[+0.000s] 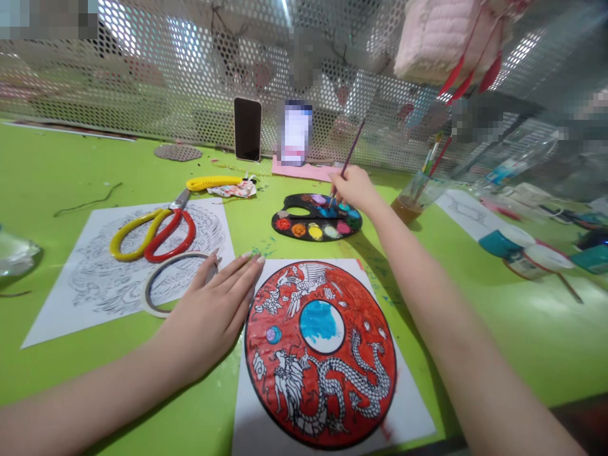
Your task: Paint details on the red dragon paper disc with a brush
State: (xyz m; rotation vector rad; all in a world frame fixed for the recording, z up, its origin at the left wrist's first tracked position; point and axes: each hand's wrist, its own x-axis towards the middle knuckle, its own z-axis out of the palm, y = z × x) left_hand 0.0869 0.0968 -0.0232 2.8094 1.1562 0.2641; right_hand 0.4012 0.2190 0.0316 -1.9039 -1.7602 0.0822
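My right hand [354, 187] grips a thin purple paintbrush [352, 149], its tip down at the blue paint of a black palette [316, 218]. Flat and stretched out, my left hand [221, 307] rests at the left edge of a white sheet, fingertips at its upper left corner. On that sheet is a round picture [323, 354] with a red ground and an uncoloured dragon and phoenix. Its centre circle is partly blue, with white at the lower right. A roll of tape [151, 297] lies beside my left hand, partly covered by it.
Red-and-yellow scissors [178, 221] lie on a second line drawing [95, 266] at left, near a yellow cutter [216, 182]. Two phones [247, 130] lean against the perforated screen. A cup of brushes in brownish water [409, 206] and paint jars [506, 240] stand at right.
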